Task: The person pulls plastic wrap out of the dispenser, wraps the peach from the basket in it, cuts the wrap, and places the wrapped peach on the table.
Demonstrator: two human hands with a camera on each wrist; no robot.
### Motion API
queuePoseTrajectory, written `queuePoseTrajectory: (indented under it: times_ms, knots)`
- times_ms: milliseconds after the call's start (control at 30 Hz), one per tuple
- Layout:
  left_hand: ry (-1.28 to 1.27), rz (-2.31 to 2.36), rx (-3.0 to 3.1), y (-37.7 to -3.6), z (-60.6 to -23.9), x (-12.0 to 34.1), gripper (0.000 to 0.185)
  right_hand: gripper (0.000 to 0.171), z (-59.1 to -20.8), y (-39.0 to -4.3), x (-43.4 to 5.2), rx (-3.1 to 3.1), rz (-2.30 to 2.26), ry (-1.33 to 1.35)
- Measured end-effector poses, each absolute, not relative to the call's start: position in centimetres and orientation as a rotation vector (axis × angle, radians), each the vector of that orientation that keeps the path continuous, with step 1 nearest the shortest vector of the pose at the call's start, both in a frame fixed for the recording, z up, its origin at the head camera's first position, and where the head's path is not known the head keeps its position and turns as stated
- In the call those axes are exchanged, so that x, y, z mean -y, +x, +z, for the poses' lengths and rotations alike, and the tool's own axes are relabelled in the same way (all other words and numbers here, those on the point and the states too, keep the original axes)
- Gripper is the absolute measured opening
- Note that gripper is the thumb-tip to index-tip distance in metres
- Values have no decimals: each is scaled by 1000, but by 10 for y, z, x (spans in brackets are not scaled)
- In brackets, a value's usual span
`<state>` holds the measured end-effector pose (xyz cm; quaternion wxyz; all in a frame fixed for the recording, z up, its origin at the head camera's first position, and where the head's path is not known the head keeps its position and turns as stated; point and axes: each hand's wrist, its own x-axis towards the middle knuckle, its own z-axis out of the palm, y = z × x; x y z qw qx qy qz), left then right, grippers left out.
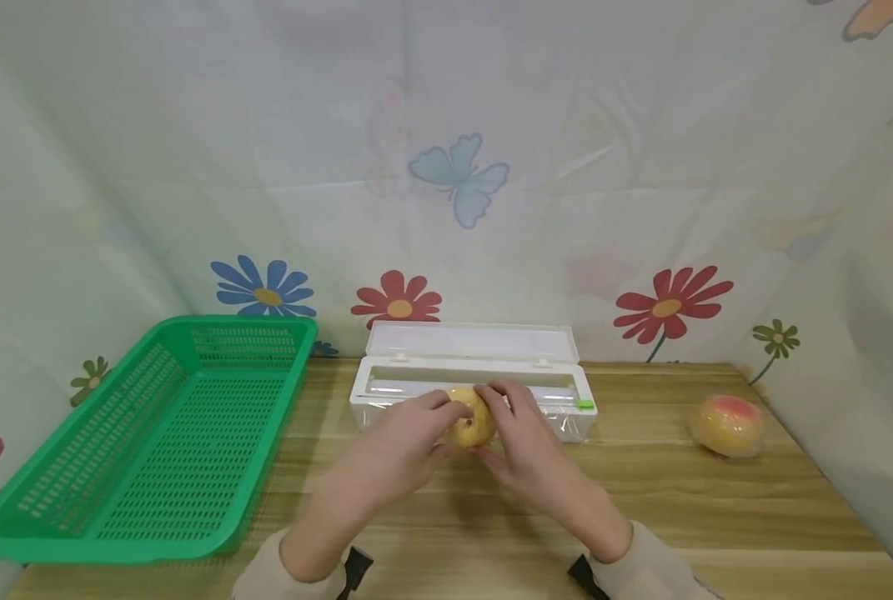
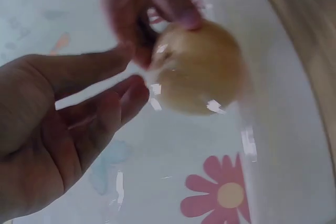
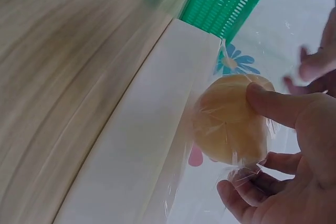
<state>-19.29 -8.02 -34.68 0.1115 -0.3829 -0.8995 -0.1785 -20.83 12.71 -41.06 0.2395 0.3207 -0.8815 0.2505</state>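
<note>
At the far left of the table (image 1: 716, 517) stands a green basket (image 1: 153, 433) with perforated walls, and nothing shows inside it. Just to its right, against the flowered backdrop (image 1: 461, 179), there is a white film dispenser box (image 1: 473, 385) with its lid standing open.

In front of this box the two hands meet around a yellow fruit (image 1: 470, 419). The left hand (image 1: 404, 442) comes from the left side; its thumb and fingertips curl around the fruit and pinch it, as the left wrist view shows, where the fruit (image 2: 199, 69) is at the tips of the fingers (image 2: 128, 95) while the palm stays open below. The picture there is blurred, so the exact contact of each finger is hard to tell.

The right hand (image 1: 524, 442) grips the same fruit from the right side. In the right wrist view its thumb (image 3: 275, 103) presses on top of the fruit (image 3: 228, 119) and the other fingers curl under it. A thin clear film (image 3: 178, 182) lies around the fruit, with wrinkles on its surface, and it hangs down beside the long white edge of the box (image 3: 136, 145).

Well apart, at the far right of the table and near the corner, lies a second fruit (image 1: 727, 425), yellow with a red blush, which looks wrapped in shiny film too.
</note>
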Motion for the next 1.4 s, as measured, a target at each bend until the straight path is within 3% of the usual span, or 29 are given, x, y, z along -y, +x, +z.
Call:
queuePoseTrajectory:
  times_ms: [300, 800, 1400]
  knots:
    - [-996, -425, 2648, -202, -360, 74, 58, 82, -409, -215, -131, 2355, 694, 883]
    - [-962, -403, 2562, -222, -380, 64, 83, 68, -410, -223, -141, 2295, 708, 920]
    - [-837, -384, 2615, -237, -387, 54, 87, 65, -384, -219, -181, 2477, 675, 816]
